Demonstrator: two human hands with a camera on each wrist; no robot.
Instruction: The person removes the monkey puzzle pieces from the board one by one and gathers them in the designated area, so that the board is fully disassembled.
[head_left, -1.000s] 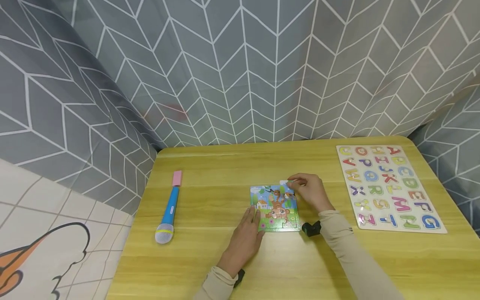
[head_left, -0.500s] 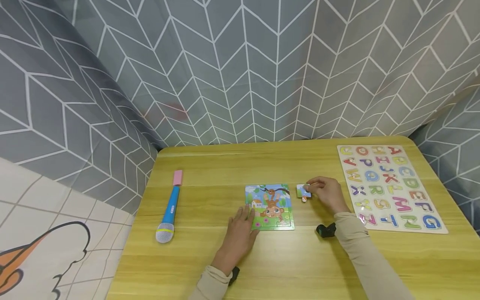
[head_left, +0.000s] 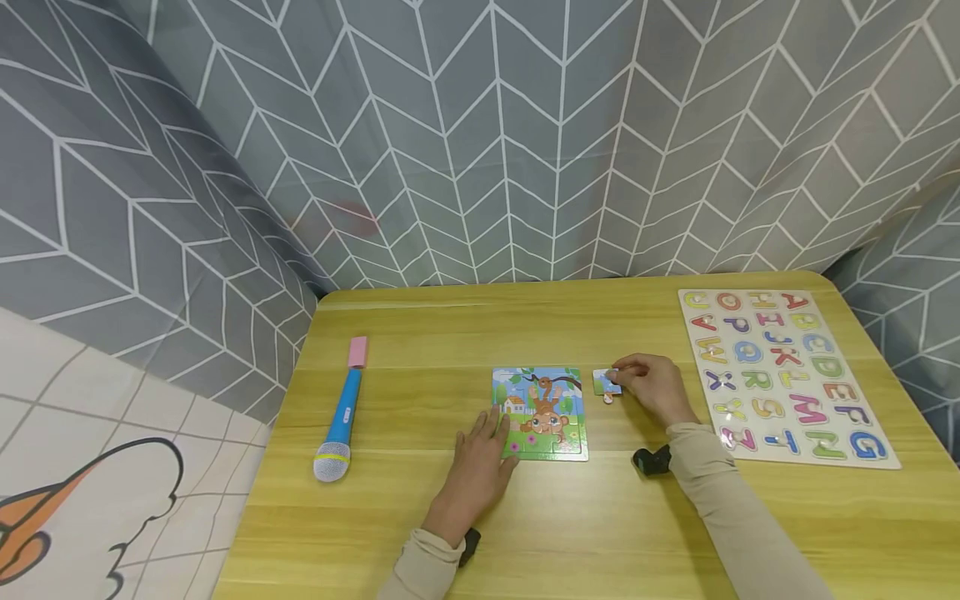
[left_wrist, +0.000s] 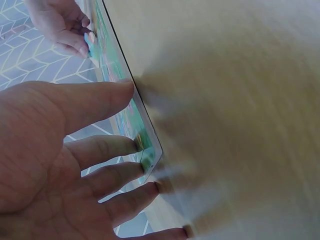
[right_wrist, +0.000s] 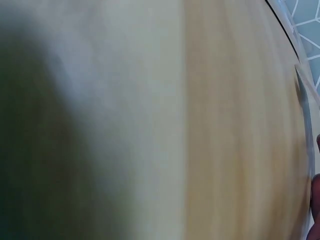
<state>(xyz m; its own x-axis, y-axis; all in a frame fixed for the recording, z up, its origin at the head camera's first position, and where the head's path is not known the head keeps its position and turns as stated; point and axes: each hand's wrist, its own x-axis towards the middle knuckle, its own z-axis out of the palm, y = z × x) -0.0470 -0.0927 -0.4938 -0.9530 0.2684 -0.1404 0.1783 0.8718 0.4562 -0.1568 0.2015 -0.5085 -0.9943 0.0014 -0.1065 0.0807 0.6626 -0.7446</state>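
A square jigsaw puzzle with a monkey hanging from a branch lies on the table. My left hand rests at its lower left edge, fingers spread and fairly straight. In the left wrist view, the thumb and fingertips meet the border of the puzzle board. Just right of the puzzle, my right hand pinches a small jigsaw piece, blue and green with a rounded tab pointing down. Only some fingertips of that hand show at the edge of the right wrist view.
A blue toy microphone with a pink end lies at the left of the wooden table. A white alphabet board with coloured letters lies at the right, near my right forearm. Grey patterned curtain hangs behind.
My right hand has moved right from the puzzle's upper right corner, taking the jigsaw piece with it. The puzzle and my left hand have shifted slightly left.
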